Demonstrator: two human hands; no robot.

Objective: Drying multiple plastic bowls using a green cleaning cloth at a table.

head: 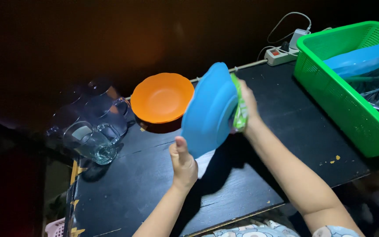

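My left hand (183, 164) grips the lower edge of a blue plastic plate (209, 109), held on edge above the black table (145, 184), its underside facing me. My right hand (248, 107) presses a green cloth (241, 107) against the plate's far side. An orange bowl (161, 97) sits on the table just left of the plate.
Several clear glass mugs (94, 131) stand at the table's left. A green plastic basket (352, 92) at the right holds a blue plate (360, 59) and metal utensils. A white power strip (279, 55) with cables lies behind it.
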